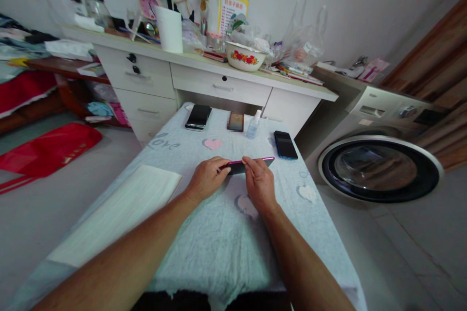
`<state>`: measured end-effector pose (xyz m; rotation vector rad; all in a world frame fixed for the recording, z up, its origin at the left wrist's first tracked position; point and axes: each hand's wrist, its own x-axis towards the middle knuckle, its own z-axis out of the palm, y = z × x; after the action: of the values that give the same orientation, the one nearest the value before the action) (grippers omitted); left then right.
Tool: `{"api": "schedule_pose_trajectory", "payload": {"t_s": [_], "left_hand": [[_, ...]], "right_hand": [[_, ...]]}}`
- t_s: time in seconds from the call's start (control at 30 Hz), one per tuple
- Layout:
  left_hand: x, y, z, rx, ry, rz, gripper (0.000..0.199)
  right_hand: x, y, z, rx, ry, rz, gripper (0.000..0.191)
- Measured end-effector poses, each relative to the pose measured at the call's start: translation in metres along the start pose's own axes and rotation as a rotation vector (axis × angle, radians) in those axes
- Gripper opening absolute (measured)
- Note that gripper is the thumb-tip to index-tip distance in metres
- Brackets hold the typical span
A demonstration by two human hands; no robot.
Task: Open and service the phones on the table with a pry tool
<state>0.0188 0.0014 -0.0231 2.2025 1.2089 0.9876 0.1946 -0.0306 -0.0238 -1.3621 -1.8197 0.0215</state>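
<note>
At the middle of a table covered by a pale blue cloth point(219, 248), I hold one slim phone point(238, 168) on its edge above the cloth, its magenta rim uppermost. My left hand point(207, 179) pinches its left end between thumb and fingers; my right hand point(260, 185) grasps it nearer its right end, fingers curled, with a corner jutting out beyond. Both hands are closed on it, neither released. Whether its lower edge touches the cloth I cannot tell.

I judge the step in hand to be handling this phone, tilted so that its dark side faces me. The next move would call for a light, even grip at both ends, so that it neither slips nor twists.

Counted out: two bare hands, one phone between them, and two more phones lying apart, a black one point(199, 116) at the far left and a blue-edged one point(286, 145) at the right. The black one may have something beneath it; I cannot be sure. Between them stand one clear spray bottle point(252, 127) and, just left of it, one flat rectangle point(235, 122), too blurred to name. One long whitish sheet point(122, 214) lies along the left side, beside my left forearm.
</note>
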Motion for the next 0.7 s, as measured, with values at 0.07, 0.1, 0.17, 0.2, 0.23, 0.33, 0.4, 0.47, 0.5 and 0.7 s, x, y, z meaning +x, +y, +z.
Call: {"api": "schedule_pose_trajectory", "payload": {"t_s": [0.07, 0.1, 0.17, 0.2, 0.23, 0.33, 0.4, 0.47, 0.5, 0.7], "left_hand": [[0.000, -0.001, 0.000, 0.000, -0.002, 0.001, 0.021], [0.000, -0.001, 0.000, 0.002, -0.002, 0.002, 0.021], [0.000, -0.002, 0.001, 0.007, 0.001, 0.003, 0.020], [0.000, -0.002, 0.001, 0.007, 0.002, 0.002, 0.020], [0.000, -0.002, 0.001, 0.008, 0.003, 0.001, 0.020], [0.000, -0.001, 0.000, 0.009, 0.002, -0.004, 0.020], [0.000, 0.000, 0.000, 0.011, -0.001, -0.008, 0.020], [0.000, 0.000, 0.000, 0.010, -0.003, -0.010, 0.020], [0.000, 0.000, 0.000, 0.007, -0.002, -0.008, 0.020], [0.000, -0.001, 0.002, -0.014, 0.006, 0.013, 0.020]], "right_hand": [[0.000, 0.002, -0.001, -0.018, 0.022, 0.018, 0.030], [0.000, 0.003, -0.001, -0.025, 0.030, 0.024, 0.030], [0.000, 0.004, -0.001, -0.036, 0.037, 0.026, 0.030], [0.000, 0.004, -0.001, -0.040, 0.036, 0.025, 0.031], [0.000, 0.004, 0.000, -0.044, 0.035, 0.023, 0.031], [0.000, 0.002, 0.001, -0.048, 0.031, 0.012, 0.030], [0.000, 0.000, 0.001, -0.044, 0.027, 0.003, 0.031], [-0.001, -0.002, 0.002, -0.037, 0.019, -0.006, 0.031], [-0.001, -0.004, 0.002, -0.033, 0.012, -0.011, 0.031], [-0.002, -0.010, 0.006, -0.005, -0.022, -0.055, 0.032]]}}
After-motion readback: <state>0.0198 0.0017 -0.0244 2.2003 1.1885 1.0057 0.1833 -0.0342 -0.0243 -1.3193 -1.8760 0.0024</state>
